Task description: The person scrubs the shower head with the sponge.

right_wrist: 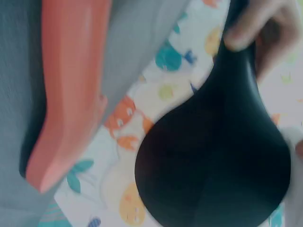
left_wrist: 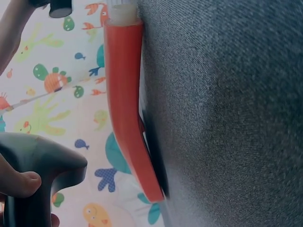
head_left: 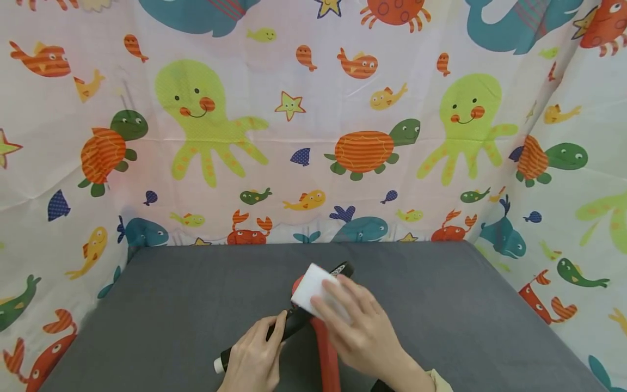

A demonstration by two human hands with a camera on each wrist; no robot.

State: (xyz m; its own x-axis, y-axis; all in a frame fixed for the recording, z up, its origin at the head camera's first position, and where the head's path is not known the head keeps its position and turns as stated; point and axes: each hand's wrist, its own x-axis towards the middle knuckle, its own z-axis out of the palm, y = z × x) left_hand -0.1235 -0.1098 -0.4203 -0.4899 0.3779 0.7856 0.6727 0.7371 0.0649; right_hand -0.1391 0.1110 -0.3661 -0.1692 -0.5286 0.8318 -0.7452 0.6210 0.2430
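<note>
My left hand (head_left: 256,348) grips the handle of a black shower head (head_left: 295,322), raised over the table and slanting up to the right. Its narrow end has a white tip; in the right wrist view the broad rounded back of its head (right_wrist: 213,156) shows. In my right hand (head_left: 362,329) is a white sponge block (head_left: 312,286), pinched between fingers and a mostly hidden thumb, against or just over the black head. Part of that head is hidden behind the sponge. Below both hands a red shower head (head_left: 327,354) lies on the table, its clear-and-white connector (left_wrist: 124,13) showing in the left wrist view.
The dark grey table (head_left: 196,288) spreads beneath the hands. A white cloth (head_left: 294,109) printed with sea animals hangs behind it and along both sides. A dark band (head_left: 381,385) shows near my right wrist.
</note>
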